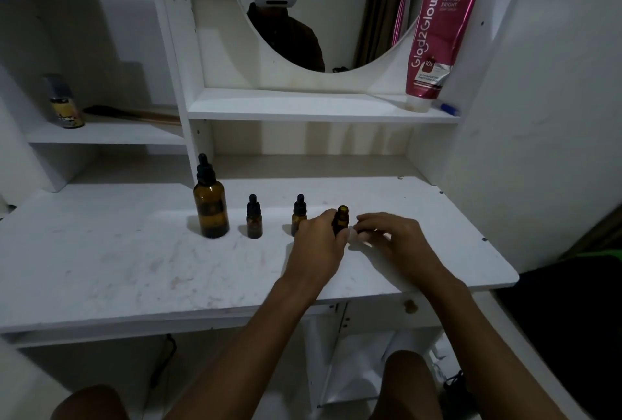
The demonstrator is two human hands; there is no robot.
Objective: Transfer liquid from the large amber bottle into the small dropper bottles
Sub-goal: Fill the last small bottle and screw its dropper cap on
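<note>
White desk (134, 268) across mid frame, top scuffed and smudged. Oval mirror (319, 32) at top ctr, upper part cut off by frame. Pink tube (434, 39) cap-down on upper shelf (303, 106), just rt of mirror. L hand (318, 241) on desk rt of ctr, fingers curled round open bottle (342, 216), gripping its body, neck clear above the fingers. R hand (387, 234) just rt of that bottle, knuckles up, fingers curled down twd desk; tips blurred, can't tell if pinching anything. Big bottle (211, 207) upright at left end of the row, amber, black dropper cap on, well apart from both hands. Spray can (65, 106) on left shelf (117, 135), blurred. Left bottle (254, 221) upright, capped, near big bottle's rt side. Mid bottle (299, 212) upright, capped, partly behind L hand; can't tell if touching. Open bottle upright, no cap, rightmost in row. Blue pen (447, 109) on upper shelf by tube's cap. Knob (410, 305) under desk edge, below R wrist.
</note>
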